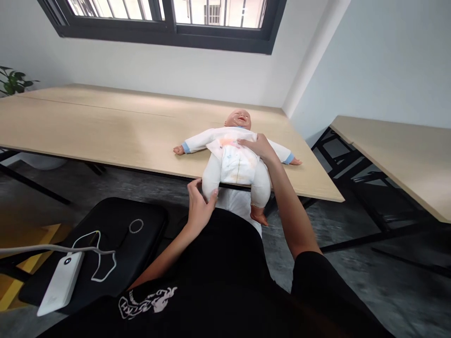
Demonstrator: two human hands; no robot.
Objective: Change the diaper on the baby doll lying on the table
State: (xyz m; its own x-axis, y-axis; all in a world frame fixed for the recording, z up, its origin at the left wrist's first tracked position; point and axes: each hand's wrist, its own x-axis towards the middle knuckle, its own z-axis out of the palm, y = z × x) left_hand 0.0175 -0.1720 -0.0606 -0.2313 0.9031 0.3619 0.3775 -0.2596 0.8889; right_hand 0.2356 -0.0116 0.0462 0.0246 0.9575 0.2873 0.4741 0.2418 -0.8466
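Observation:
A baby doll point(230, 136) lies on its back at the front edge of the table, its arms spread and its legs hanging over the edge. It wears a white top with blue cuffs, white leggings and a diaper point(236, 164) with coloured prints. My left hand point(200, 206) is closed around the doll's lower leg point(211, 176), thumb on one side and fingers on the other; that foot is hidden. Across the doll's belly lies my right hand point(260, 146), fingers stretched out over the top. The other leg point(261, 183) dangles with its bare foot showing.
The long wooden table point(116, 126) runs along the wall under a window. A second table point(398, 150) stands at right. On a black chair point(137, 244) at left lie a white power bank point(62, 281), its cable and a bracelet point(136, 226).

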